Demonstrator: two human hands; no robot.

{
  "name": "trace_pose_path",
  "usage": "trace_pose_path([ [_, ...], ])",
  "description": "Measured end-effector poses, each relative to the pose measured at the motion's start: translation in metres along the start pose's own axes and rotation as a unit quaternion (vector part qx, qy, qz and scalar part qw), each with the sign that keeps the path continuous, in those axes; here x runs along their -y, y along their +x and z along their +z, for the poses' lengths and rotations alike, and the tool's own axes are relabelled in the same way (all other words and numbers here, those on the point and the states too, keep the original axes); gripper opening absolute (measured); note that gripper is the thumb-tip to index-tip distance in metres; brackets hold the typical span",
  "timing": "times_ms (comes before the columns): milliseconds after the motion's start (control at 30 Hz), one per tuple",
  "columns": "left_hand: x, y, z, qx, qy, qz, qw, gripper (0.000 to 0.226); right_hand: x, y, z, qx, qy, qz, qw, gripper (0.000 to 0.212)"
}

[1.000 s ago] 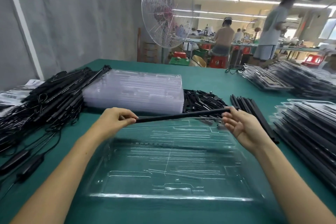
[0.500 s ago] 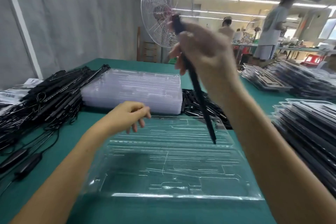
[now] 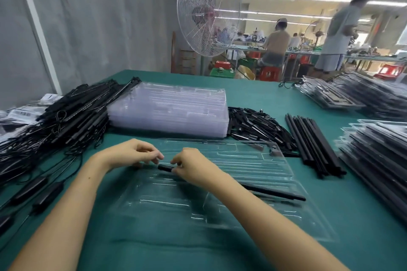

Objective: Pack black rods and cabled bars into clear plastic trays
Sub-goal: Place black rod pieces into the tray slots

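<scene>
A clear plastic tray [image 3: 222,202] lies on the green table straight in front of me. One black rod [image 3: 275,192] rests slantwise across it, running from the tray's left part to its right edge. My right hand [image 3: 193,168] grips the rod's left end and holds it down on the tray. My left hand [image 3: 130,153] hovers at the tray's left edge with its fingers curled, fingertips just above the rod's tip. Whether they touch the rod is unclear.
A stack of empty clear trays [image 3: 169,114] stands behind the tray. Cabled bars [image 3: 57,130] are heaped at the left. Small black parts [image 3: 253,126] and loose black rods [image 3: 312,145] lie at the right, beside stacks of filled trays [image 3: 381,156]. A fan [image 3: 204,13] stands beyond the table.
My right hand has brought the rod down from an upright hold in the air and laid it across the tray. My left hand has moved in to the rod's left end.
</scene>
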State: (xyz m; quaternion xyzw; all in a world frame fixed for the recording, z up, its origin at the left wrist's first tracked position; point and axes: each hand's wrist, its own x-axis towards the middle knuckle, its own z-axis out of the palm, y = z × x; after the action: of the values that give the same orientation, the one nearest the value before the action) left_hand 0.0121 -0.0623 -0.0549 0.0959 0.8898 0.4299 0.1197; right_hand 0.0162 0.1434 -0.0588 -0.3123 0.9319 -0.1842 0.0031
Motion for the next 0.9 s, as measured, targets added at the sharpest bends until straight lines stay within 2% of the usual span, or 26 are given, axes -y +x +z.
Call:
trace_pose_path([
  [133, -0.005, 0.004, 0.007, 0.022, 0.021, 0.044, 0.999, 0.010, -0.010, -0.010, -0.009, -0.037, 0.024, -0.005, 0.999, 0.026],
  [300, -0.004, 0.012, 0.013, 0.005, 0.139, 0.043, 0.989, 0.014, -0.049, -0.044, -0.029, -0.048, -0.031, 0.045, 0.997, 0.017],
  [500, -0.001, 0.013, 0.013, 0.005, 0.155, 0.055, 0.986, 0.014, -0.088, -0.090, -0.056, -0.003, -0.030, 0.117, 0.993, 0.026],
  [633, -0.001, 0.013, 0.013, 0.005, 0.162, 0.050, 0.985, 0.012, -0.100, -0.109, -0.067, 0.066, -0.023, 0.149, 0.986, 0.015],
  [733, 0.000, 0.015, 0.013, 0.004, 0.161, 0.048, 0.986, 0.013, -0.106, -0.111, -0.070, 0.059, -0.030, 0.157, 0.985, 0.009],
  [900, 0.003, 0.015, 0.010, -0.009, 0.148, 0.049, 0.988, 0.012, -0.112, -0.111, -0.064, 0.028, 0.006, 0.151, 0.988, 0.014],
])
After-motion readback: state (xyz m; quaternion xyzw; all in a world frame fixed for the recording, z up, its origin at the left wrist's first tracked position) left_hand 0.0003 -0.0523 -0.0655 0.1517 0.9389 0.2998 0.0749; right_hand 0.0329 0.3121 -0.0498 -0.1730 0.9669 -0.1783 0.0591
